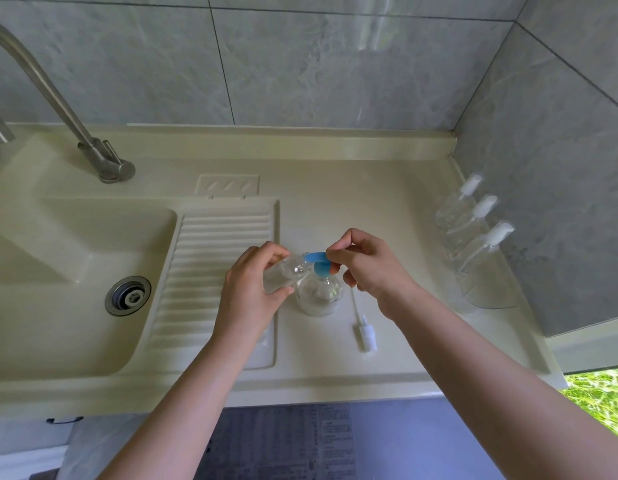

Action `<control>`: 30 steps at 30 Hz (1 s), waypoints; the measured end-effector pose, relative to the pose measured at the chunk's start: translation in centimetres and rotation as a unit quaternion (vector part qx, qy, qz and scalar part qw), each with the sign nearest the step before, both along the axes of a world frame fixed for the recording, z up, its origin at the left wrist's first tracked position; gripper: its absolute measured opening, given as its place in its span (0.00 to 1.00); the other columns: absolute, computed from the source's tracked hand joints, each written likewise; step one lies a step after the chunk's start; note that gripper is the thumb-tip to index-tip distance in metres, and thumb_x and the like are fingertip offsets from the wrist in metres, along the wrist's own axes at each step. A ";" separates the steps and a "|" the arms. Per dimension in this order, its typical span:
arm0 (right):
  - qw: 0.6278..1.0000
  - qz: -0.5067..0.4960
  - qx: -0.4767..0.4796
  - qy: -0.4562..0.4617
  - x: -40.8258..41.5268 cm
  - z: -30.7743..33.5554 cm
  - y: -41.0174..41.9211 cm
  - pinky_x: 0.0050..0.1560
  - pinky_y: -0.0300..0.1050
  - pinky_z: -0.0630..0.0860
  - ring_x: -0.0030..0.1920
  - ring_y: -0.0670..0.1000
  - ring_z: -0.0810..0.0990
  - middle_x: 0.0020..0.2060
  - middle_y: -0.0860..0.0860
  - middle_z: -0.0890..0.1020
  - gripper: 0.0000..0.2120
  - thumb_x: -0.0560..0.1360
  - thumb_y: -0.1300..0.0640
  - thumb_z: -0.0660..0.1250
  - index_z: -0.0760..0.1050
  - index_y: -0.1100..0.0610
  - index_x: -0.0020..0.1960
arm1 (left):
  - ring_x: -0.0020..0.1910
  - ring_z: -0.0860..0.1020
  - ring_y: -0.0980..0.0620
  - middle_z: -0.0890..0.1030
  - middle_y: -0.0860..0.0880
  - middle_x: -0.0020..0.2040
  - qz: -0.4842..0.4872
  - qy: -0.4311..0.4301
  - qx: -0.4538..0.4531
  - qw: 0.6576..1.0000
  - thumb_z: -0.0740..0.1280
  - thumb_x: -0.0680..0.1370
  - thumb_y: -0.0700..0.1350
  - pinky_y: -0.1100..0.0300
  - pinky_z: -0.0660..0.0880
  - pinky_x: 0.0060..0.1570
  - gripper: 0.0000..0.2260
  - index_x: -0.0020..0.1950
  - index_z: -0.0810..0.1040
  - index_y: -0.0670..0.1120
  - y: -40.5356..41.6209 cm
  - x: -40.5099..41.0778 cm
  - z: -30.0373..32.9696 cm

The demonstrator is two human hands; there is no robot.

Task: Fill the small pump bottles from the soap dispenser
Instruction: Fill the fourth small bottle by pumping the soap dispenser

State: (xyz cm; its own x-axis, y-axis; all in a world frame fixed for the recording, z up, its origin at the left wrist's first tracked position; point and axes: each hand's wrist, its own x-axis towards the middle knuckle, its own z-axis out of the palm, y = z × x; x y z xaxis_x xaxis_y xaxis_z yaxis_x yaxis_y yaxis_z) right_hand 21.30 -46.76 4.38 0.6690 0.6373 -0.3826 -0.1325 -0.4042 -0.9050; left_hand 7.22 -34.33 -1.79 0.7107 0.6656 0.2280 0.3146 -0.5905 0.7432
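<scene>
A clear round soap dispenser (318, 295) with a blue pump head (319, 262) stands on the cream counter. My left hand (253, 289) grips a small clear bottle (286, 271), tilted with its open mouth under the blue spout. My right hand (366, 263) has its fingers curled over the top of the blue pump head. A white pump cap with its thin tube (364, 329) lies on the counter just right of the dispenser.
Three small clear pump bottles (468, 223) with white caps stand in a clear holder (487, 292) against the right wall. A ribbed drainboard (210, 271), sink basin (75, 271) with drain (128, 295) and steel faucet (68, 112) lie to the left.
</scene>
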 end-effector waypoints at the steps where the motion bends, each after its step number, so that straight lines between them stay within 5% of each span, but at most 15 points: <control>1: 1.000 -0.003 0.001 0.002 0.1 0.1 0.0 0.24 0.31 0.64 0.25 0.46 0.69 0.30 0.50 0.80 0.07 0.77 0.65 0.66 0.74 0.57 0.41 | 0.45 0.77 0.58 0.80 0.56 0.47 0.001 -0.002 -0.002 1.000 0.81 0.62 0.36 0.66 0.73 0.49 0.22 0.50 0.78 0.50 0.0 0.0 0.0; 13: 1.000 -0.012 0.012 0.002 -0.1 -0.4 0.1 0.25 0.33 0.65 0.24 0.45 0.68 0.30 0.52 0.79 0.08 0.77 0.66 0.66 0.74 0.58 0.40 | 0.45 0.76 0.63 0.80 0.57 0.47 -0.006 -0.007 -0.014 1.000 0.81 0.62 0.36 0.72 0.70 0.47 0.22 0.50 0.78 0.50 0.1 0.0 0.0; 23: 1.000 -0.021 0.016 0.000 -0.3 -0.4 0.4 0.23 0.33 0.62 0.22 0.46 0.66 0.31 0.55 0.78 0.11 0.77 0.67 0.65 0.72 0.57 0.38 | 0.47 0.78 0.61 0.81 0.57 0.48 -0.006 -0.017 -0.027 0.999 0.81 0.62 0.37 0.64 0.75 0.50 0.21 0.50 0.79 0.50 0.2 -0.4 -0.2; 30: 0.999 -0.020 0.019 0.026 0.1 0.1 0.1 0.23 0.33 0.64 0.24 0.47 0.67 0.31 0.53 0.79 0.07 0.77 0.66 0.66 0.75 0.59 0.41 | 0.46 0.77 0.63 0.80 0.57 0.47 -0.006 -0.021 -0.023 1.000 0.81 0.62 0.36 0.72 0.71 0.48 0.22 0.50 0.78 0.50 0.0 0.2 0.1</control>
